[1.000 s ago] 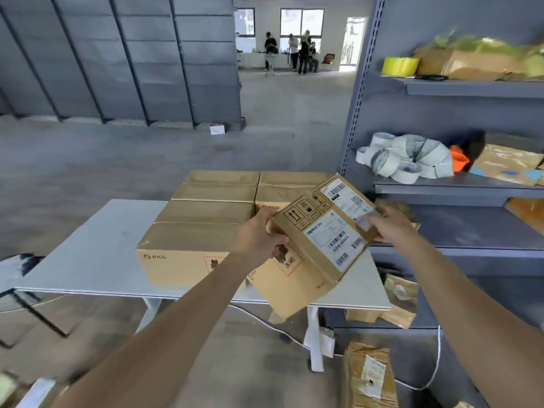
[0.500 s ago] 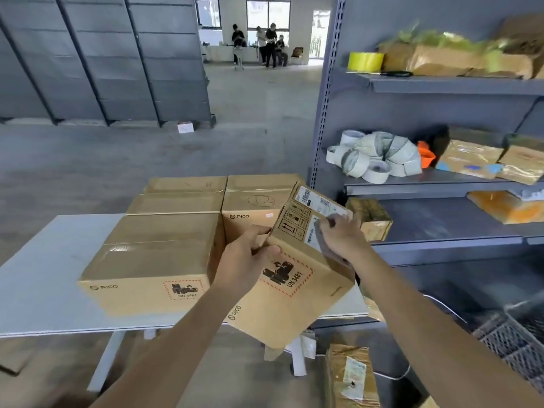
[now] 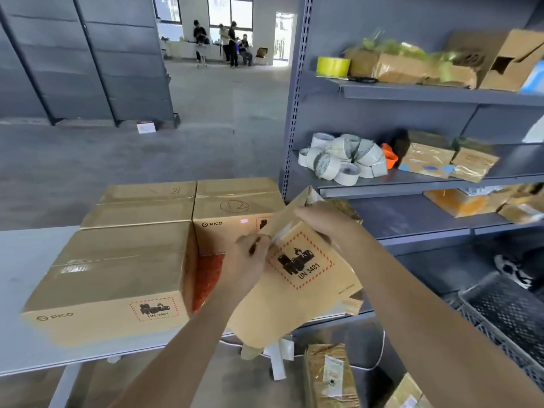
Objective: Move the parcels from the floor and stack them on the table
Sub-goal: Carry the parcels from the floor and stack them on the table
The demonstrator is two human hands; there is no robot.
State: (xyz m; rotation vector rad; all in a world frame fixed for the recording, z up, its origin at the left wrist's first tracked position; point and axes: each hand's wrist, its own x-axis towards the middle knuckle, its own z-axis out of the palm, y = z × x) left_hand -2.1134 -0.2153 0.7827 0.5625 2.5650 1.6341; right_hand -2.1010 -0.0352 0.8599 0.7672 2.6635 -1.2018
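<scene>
You have one view only: the wide-angle camera on your head. It faces forward and tips down, sitting close over the tilted parcel [image 3: 294, 304] and the near edge of the tabletop [image 3: 23, 275]. The shelving [image 3: 412, 94] fills your right side, and the open floor [image 3: 206, 148] runs away ahead.

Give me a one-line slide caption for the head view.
Left hand and right hand hold a tilted UN 3481 carton at the edge of the white table, beside PICO cartons.
</scene>
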